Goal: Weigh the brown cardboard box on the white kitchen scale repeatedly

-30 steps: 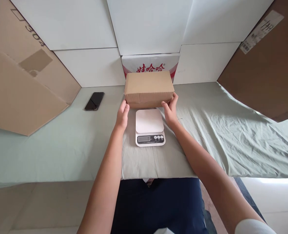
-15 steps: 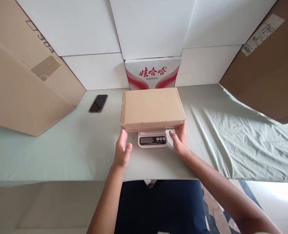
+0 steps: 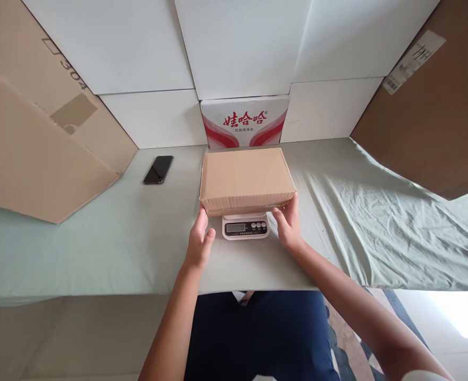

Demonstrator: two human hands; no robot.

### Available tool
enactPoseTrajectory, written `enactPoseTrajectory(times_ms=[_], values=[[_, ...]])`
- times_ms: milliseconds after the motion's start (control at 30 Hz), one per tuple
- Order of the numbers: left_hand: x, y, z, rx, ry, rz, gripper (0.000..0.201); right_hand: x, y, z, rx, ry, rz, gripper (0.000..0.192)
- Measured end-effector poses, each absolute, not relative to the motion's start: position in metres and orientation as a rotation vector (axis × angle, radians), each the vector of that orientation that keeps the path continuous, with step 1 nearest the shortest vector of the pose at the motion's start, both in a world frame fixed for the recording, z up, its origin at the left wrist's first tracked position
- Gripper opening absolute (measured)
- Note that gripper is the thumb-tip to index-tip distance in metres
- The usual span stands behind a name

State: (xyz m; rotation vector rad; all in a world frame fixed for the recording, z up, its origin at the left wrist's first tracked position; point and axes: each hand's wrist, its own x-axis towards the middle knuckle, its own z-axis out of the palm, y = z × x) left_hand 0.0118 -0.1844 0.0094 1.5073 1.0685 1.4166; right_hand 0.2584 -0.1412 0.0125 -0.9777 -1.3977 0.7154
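Note:
A closed brown cardboard box [image 3: 246,179] rests on a small white digital scale [image 3: 245,227], hiding the weighing plate. Only the scale's front strip with display and buttons shows. My left hand [image 3: 199,242] touches the box's front left bottom corner with its fingertips, thumb apart. At the front right corner, my right hand [image 3: 287,226] holds the box with its fingers along the edge. Both hands lie on the pale green cloth [image 3: 138,248] that covers the table.
A black phone [image 3: 158,169] lies on the cloth to the left. A white and red printed carton [image 3: 245,121] stands behind the box. Large cardboard sheets lean at the left [image 3: 39,137] and right [image 3: 428,116]. White panels form the back wall.
The box came from the far side of the scale toward me and down onto its plate. Both hands moved with it and now stay at its front corners.

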Motion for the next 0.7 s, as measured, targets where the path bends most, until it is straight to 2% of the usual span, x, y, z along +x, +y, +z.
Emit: enactPoseTrajectory(times_ms=[567, 700], values=[[0.0105, -0.1811, 0.0081, 1.509, 1.052, 1.432, 0.084, 0.2586, -0.1410, 0.0144, -0.987, -1.365, 0.702, 0.065], [0.0037, -0.1793, 0.0074, 1.478, 1.102, 1.551, 0.082, 0.2640, -0.1392, 0.0153, -0.989, -1.296, 0.692, 0.061]])
